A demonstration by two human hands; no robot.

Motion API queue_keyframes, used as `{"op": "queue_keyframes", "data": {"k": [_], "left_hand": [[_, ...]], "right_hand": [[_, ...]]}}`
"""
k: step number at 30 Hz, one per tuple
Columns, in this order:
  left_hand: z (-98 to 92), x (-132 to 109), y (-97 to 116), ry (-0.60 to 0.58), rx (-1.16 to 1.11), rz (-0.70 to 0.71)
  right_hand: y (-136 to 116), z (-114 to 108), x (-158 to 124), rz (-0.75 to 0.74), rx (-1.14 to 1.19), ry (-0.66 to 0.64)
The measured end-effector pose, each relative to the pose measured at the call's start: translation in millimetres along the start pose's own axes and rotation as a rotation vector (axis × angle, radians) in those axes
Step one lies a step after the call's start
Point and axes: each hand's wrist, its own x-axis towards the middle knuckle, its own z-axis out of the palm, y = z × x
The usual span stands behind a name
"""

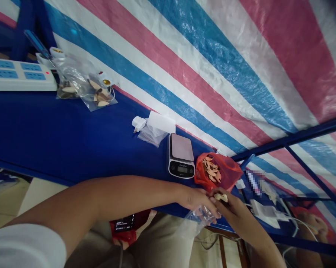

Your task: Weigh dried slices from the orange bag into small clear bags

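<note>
My left hand [199,201] is closed on a clear plastic bag [194,219], which hangs below the fingers over the table's front edge. Pressed up against it, my right hand [229,205] has its fingers curled around a pale dried slice [221,197]. Just beyond the hands, a red plastic bag [229,169] lies with its mouth open, showing many brownish dried slices [212,169] inside. Left of that bag stands a digital kitchen scale [181,154] with nothing on its plate; its display is too small to read.
On the blue table [59,137] are a white charger [138,123], flat clear bags [152,134], filled clear bags [98,93] and a power strip [20,74]. A striped tarp [162,56] closes off the back. A phone [125,223] rests on my lap; white cables [296,219] lie right.
</note>
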Motion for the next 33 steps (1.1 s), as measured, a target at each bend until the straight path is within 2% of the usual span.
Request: {"op": "queue_keyframes", "data": {"k": [5, 23, 28, 33], "left_hand": [[0.7, 1, 1, 0.019, 0.017, -0.030], [-2.6, 0, 0, -0.027, 0.040, 0.026], [2.4, -5, 5, 0.031, -0.023, -0.045], [2.1, -4, 5, 0.039, -0.012, -0.054]], "right_hand": [[1, -1, -1, 0.004, 0.032, -0.009], [12, -2, -3, 0.070, -0.121, 0.235], [10, -4, -6, 0.084, -0.070, 0.192], [18, -4, -4, 0.087, -0.001, 0.038]]}}
